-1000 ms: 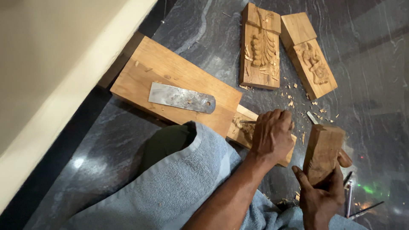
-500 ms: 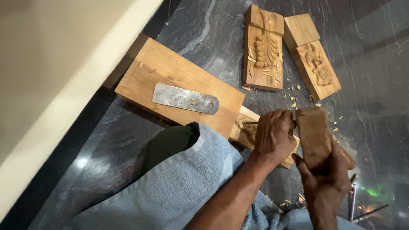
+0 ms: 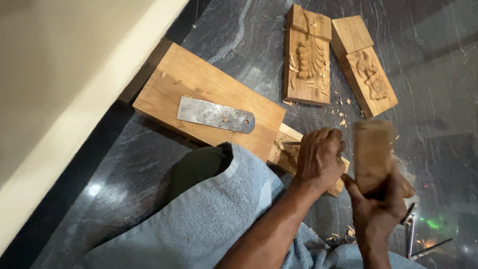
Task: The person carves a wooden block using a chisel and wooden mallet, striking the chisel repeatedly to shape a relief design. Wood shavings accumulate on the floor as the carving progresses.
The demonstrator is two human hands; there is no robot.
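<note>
My left hand (image 3: 318, 167) is closed around a thin metal chisel (image 3: 291, 143), whose tip rests on a small partly carved wood piece (image 3: 285, 152) on the dark stone floor. To its right, my right hand (image 3: 376, 214) grips a thick wooden block (image 3: 373, 154) held upright. The block is motion-blurred and sits close beside my left hand. A grey-blue towel (image 3: 199, 219) covers my lap under my left forearm.
A large plank (image 3: 209, 84) with a flat metal blade (image 3: 214, 114) on it lies left of the workpiece. Two carved wooden blocks (image 3: 307, 55) (image 3: 366, 67) lie beyond, amid wood chips. Thin metal tools (image 3: 411, 231) lie at the lower right. A cream wall (image 3: 64, 74) runs along the left.
My right hand swung the wooden block up and left toward my left hand, and it is now blurred beside it. My left hand stayed on the chisel.
</note>
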